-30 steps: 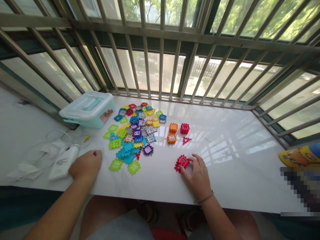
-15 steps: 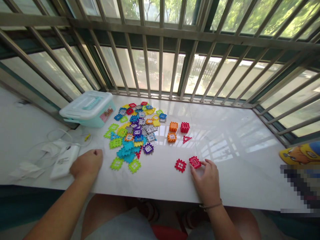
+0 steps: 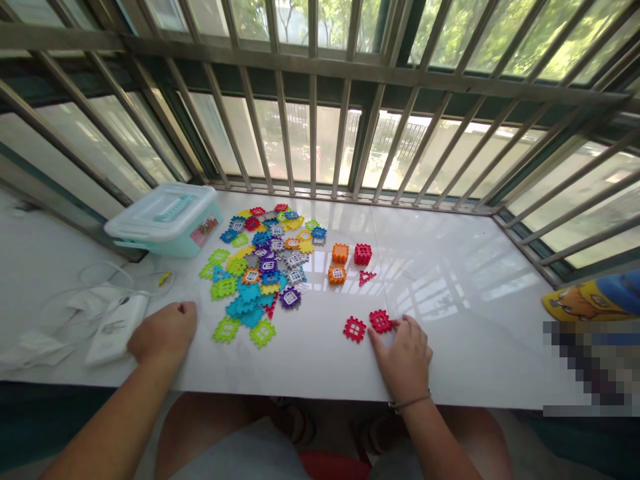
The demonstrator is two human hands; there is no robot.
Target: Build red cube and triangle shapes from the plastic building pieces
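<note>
My right hand (image 3: pixel 404 350) pinches a red square window tile (image 3: pixel 381 321) between thumb and fingers, low over the tabletop. Just left of it, a second red window tile (image 3: pixel 355 329) lies flat and apart. My left hand (image 3: pixel 164 330) rests on the table as a fist, with nothing showing in it, beside a white box-shaped device (image 3: pixel 118 329). Farther back are a red tile stack (image 3: pixel 363 254), a red triangle tile (image 3: pixel 367 277), an orange tile stack (image 3: pixel 341 253) and an orange piece with a white window (image 3: pixel 337 274). A heap of mixed coloured tiles (image 3: pixel 253 300) spreads between my hands.
A lidded turquoise box (image 3: pixel 163 220) stands at the back left. White cables (image 3: pixel 95 273) and crumpled plastic (image 3: pixel 23 347) lie at the left. A yellow and blue object (image 3: pixel 595 297) is at the right edge. Metal window bars (image 3: pixel 313 133) border the table's far side.
The red tile in my right hand has turned from tilted to flatter, with the hand still on it. The whole view has shifted slightly. My left fist stays beside the white device.
</note>
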